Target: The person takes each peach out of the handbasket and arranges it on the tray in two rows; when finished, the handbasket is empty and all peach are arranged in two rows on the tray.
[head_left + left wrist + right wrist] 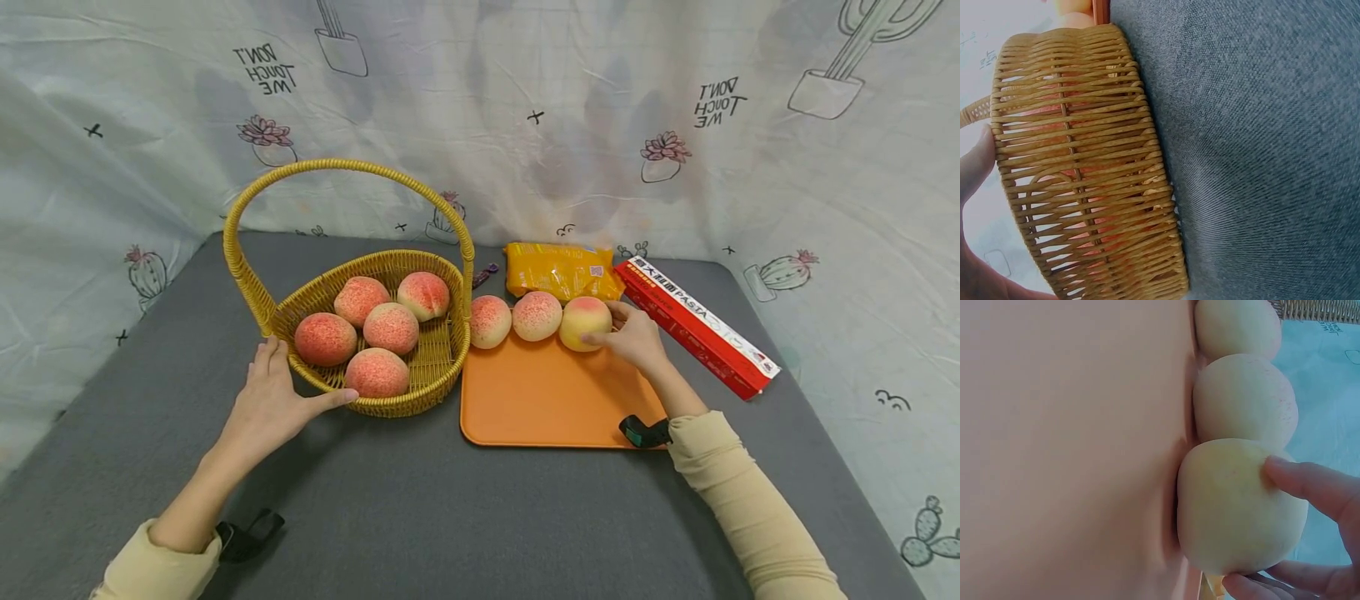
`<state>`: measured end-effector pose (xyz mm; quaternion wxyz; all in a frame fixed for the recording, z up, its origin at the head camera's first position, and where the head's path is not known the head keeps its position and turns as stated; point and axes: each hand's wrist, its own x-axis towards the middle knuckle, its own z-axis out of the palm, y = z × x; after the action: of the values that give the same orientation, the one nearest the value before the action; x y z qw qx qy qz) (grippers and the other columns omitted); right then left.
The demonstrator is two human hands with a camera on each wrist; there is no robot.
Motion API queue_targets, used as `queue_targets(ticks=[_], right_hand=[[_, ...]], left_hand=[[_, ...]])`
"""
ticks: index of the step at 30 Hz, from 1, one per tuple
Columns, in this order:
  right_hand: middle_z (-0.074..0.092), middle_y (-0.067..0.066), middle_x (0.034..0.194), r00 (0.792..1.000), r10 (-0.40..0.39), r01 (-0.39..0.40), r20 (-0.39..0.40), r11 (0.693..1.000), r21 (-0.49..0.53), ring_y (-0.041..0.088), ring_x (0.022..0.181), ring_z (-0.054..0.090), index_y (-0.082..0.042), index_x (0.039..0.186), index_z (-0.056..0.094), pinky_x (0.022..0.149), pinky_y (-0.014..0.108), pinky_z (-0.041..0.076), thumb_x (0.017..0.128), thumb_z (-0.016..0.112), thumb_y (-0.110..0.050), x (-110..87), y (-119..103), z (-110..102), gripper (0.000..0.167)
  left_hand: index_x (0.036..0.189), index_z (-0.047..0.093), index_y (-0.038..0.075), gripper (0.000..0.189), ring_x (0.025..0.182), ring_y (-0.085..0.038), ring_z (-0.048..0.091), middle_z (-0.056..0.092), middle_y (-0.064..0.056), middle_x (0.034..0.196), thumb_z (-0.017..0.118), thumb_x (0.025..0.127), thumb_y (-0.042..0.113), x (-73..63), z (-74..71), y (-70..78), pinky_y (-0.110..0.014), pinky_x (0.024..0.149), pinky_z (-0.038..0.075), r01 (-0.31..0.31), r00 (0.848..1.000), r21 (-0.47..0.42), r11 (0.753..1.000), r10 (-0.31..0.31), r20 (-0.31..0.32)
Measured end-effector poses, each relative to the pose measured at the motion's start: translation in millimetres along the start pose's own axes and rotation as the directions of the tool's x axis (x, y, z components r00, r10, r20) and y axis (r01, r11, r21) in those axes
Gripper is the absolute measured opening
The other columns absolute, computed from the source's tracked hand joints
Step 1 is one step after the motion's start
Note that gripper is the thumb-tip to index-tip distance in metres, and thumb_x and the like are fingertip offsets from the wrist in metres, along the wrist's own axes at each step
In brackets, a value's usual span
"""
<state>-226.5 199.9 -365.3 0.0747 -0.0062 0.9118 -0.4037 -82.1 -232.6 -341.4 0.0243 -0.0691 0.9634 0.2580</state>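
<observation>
A yellow woven basket with a tall handle stands on the left, holding several red-speckled peaches. My left hand rests against its near-left rim, thumb and fingers spread wide along the outside; the wicker wall fills much of the left wrist view. On the orange tray, along its far edge, three peaches form a row. My right hand holds the rightmost, a yellow peach with a pink top, thumb on the near side and fingers behind. Beside it sit a speckled peach and another peach next to the basket.
Behind the tray lies an orange-yellow packet, with a small dark purple wrapper to its left. A long red pasta box lies slanted on the right. Grey cloth covers the table, and a printed curtain hangs behind.
</observation>
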Motion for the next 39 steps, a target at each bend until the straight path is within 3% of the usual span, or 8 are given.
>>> queue_targets(ticks=[4, 13, 18, 27, 34, 39], right_hand=[[0.044, 0.027, 0.143, 0.999, -0.037, 0.037, -0.001, 0.999, -0.008, 0.041, 0.130, 0.045, 0.008, 0.144, 0.038, 0.105, 0.048, 0.039, 0.084, 0.076, -0.022, 0.5, 1.9, 1.2, 0.076], [0.041, 0.035, 0.140, 0.989, -0.139, 0.129, -0.046, 0.977, -0.168, 0.047, 0.127, 0.042, 0.015, 0.144, 0.031, 0.105, 0.054, 0.035, 0.082, 0.074, -0.015, -1.5, 2.4, 11.0, 0.081], [0.035, 0.032, 0.146, 0.976, -0.192, 0.174, -0.100, 0.970, -0.168, 0.047, 0.133, 0.035, 0.012, 0.146, 0.029, 0.109, 0.056, 0.030, 0.082, 0.076, -0.017, -12.3, -9.2, 12.5, 0.084], [0.039, 0.022, 0.149, 0.916, -0.355, 0.342, -0.189, 0.935, -0.098, 0.040, 0.135, 0.036, 0.002, 0.147, 0.038, 0.109, 0.057, 0.030, 0.084, 0.075, -0.016, -40.1, -44.3, 18.4, 0.075], [0.047, 0.022, 0.143, 0.841, -0.482, 0.471, -0.245, 0.876, -0.105, 0.039, 0.133, 0.042, 0.000, 0.145, 0.044, 0.107, 0.056, 0.033, 0.080, 0.081, -0.014, -56.3, -63.5, 28.8, 0.076], [0.051, 0.022, 0.140, 0.791, -0.562, 0.547, -0.242, 0.827, -0.130, 0.041, 0.126, 0.046, 0.004, 0.140, 0.048, 0.106, 0.058, 0.031, 0.079, 0.081, -0.010, -59.7, -65.7, 34.2, 0.071]], left_hand=[[0.147, 0.003, -0.018, 0.128, 0.134, -0.063, 0.010, 0.003, -0.043, 0.150, 0.073, 0.076, 0.062, -0.2, -0.2, 1.1, -0.074, 0.098, 0.025, -0.001, 1.000, 0.001, 1.000, 0.001, 0.000], [0.147, 0.004, -0.019, 0.128, 0.134, -0.062, 0.010, 0.005, -0.043, 0.150, 0.073, 0.076, 0.062, 0.2, 2.1, 0.8, -0.073, 0.098, 0.025, -0.010, 1.000, 0.015, 1.000, 0.010, -0.001], [0.146, 0.004, -0.019, 0.128, 0.134, -0.063, 0.011, 0.005, -0.043, 0.149, 0.073, 0.076, 0.063, 0.1, 2.9, 0.2, -0.074, 0.097, 0.026, -0.005, 1.000, 0.017, 1.000, 0.005, 0.002], [0.146, 0.004, -0.020, 0.128, 0.134, -0.061, 0.012, 0.005, -0.044, 0.149, 0.073, 0.076, 0.062, -0.6, 1.8, 0.6, -0.073, 0.097, 0.027, -0.005, 1.000, 0.017, 1.000, 0.005, 0.002], [0.146, 0.004, -0.020, 0.127, 0.134, -0.062, 0.013, 0.004, -0.044, 0.149, 0.072, 0.078, 0.062, -0.9, 2.3, -2.1, -0.074, 0.095, 0.028, -0.003, 1.000, 0.013, 1.000, 0.003, 0.006], [0.146, 0.004, -0.021, 0.126, 0.134, -0.061, 0.011, 0.003, -0.044, 0.149, 0.070, 0.078, 0.063, -0.6, 2.2, -4.3, -0.074, 0.095, 0.027, 0.007, 1.000, 0.014, 1.000, -0.007, 0.015]])
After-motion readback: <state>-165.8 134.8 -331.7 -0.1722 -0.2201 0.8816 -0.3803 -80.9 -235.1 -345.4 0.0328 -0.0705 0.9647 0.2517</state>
